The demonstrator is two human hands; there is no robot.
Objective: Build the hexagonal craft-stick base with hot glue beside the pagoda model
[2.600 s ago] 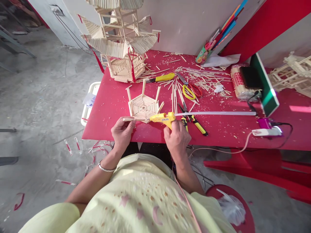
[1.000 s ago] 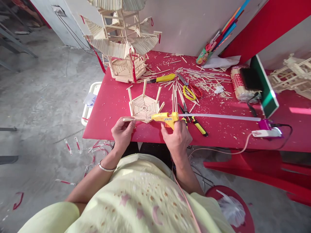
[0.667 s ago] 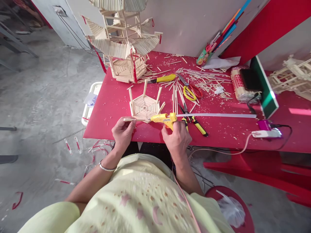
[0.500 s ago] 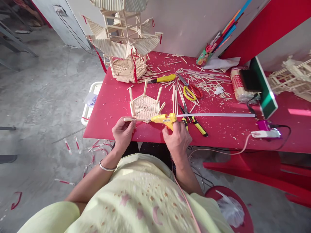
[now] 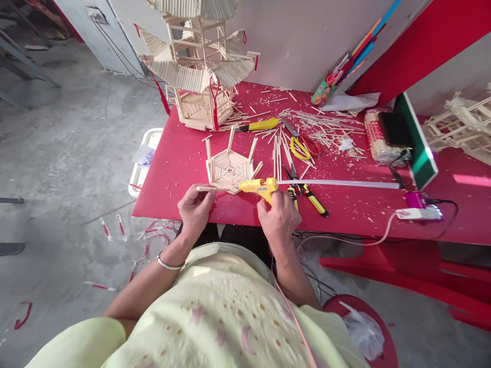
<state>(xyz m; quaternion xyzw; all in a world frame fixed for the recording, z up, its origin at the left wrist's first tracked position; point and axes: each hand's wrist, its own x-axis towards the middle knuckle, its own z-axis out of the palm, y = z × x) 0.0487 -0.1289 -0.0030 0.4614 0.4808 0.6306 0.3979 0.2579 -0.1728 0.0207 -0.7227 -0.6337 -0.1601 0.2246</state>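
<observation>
My left hand (image 5: 196, 205) pinches a short bundle of wooden sticks (image 5: 205, 188) at the near left corner of a hexagonal stick base (image 5: 230, 170). Several short posts rise from that base's other corners. In my right hand (image 5: 279, 214) is a yellow glue gun (image 5: 261, 188), its nozzle pointing left at the near edge of the base. A long clear glue stick (image 5: 337, 183) sticks out of its back. I cannot tell whether the nozzle touches the wood.
A stick pagoda (image 5: 203, 71) with red tassels stands at the back left. Around the table's middle lie a yellow utility knife (image 5: 263, 124), scissors (image 5: 299, 148), pliers (image 5: 314, 199) and scattered sticks. A power strip (image 5: 418, 212) sits at the right, near a phone (image 5: 397, 129).
Both hands keep nearly the same pose, the glue gun staying by the base. The whole view has shifted slightly.
</observation>
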